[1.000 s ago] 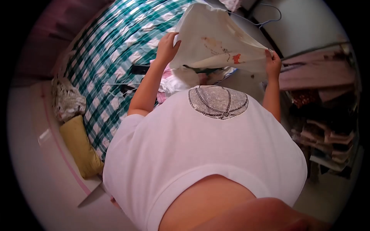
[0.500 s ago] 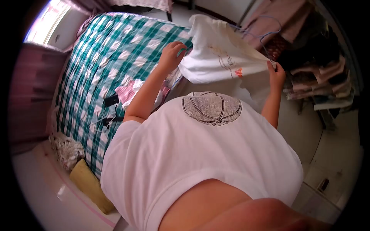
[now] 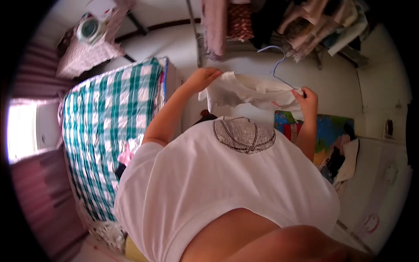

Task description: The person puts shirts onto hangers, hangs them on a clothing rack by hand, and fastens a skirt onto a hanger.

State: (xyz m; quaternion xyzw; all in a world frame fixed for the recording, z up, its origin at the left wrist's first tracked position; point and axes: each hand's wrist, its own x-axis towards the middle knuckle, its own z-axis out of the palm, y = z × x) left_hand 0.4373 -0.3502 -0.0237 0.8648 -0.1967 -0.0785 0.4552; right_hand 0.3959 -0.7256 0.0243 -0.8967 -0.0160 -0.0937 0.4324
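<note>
A white T-shirt with a small reddish print stretches between my two hands in front of my chest. My left hand is closed on its upper left edge, near the collar. My right hand pinches the other side, with the end of a thin blue clothes hanger at the fingers. The hanger's hook points up and away from me. Its other arm is hidden by the T-shirt.
On the left is a bed with a green-and-white checked quilt. Clothes hang from a rack at the back. A cloth-covered table stands at the back left. A colourful mat and a pile of clothes lie on the right.
My view has turned right, toward the rack. My left hand, open and beside the T-shirt before, now grips its edge. The T-shirt has been pulled across between both hands.
</note>
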